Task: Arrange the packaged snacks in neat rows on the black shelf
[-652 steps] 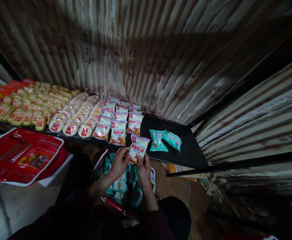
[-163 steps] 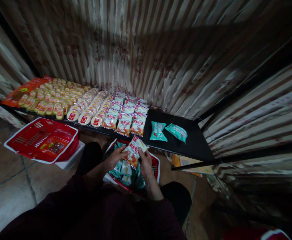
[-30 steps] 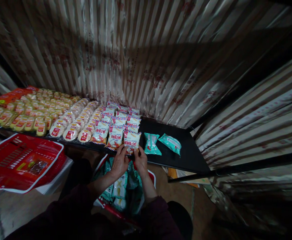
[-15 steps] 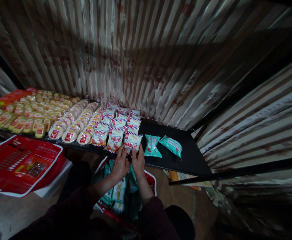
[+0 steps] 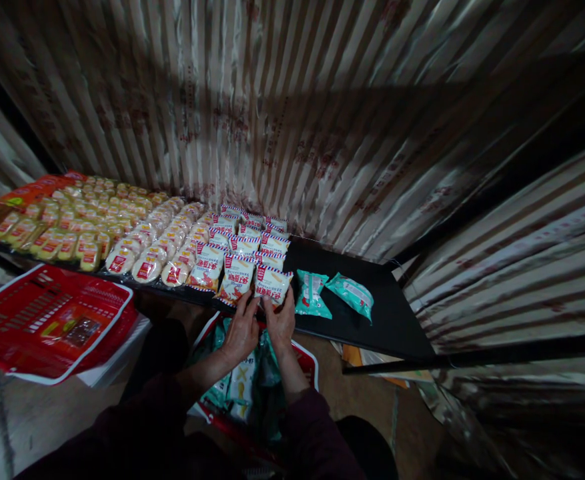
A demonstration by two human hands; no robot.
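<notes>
Both hands are at the front right packet of a block of white snack packets with striped red-and-blue edges, on a black shelf. My right hand (image 5: 281, 322) grips the lower right of that front snack packet (image 5: 271, 283), its thumb on the front. My left hand (image 5: 242, 331) has its fingers closed at the packet's lower left corner, close to the neighbouring snack packet (image 5: 235, 275). To the right of the block lie two teal packets, one pinched in the middle (image 5: 313, 294) and one tilted (image 5: 351, 296). Under my forearms, teal and white packets (image 5: 243, 381) fill a red basket (image 5: 306, 363).
Left of the block, round white wrapped pastries (image 5: 147, 267) and small yellow wrapped cakes (image 5: 90, 253) stand in rows. An orange package (image 5: 22, 197) lies at the shelf's left end. Another red basket (image 5: 107, 293) is below it. Striped sheeting (image 5: 272, 120) hangs behind the black shelf (image 5: 397, 327).
The view has shifted a little, so the shelf sits slightly further right. My hands stay at the same front packet, my right hand reaching slightly higher along its side.
</notes>
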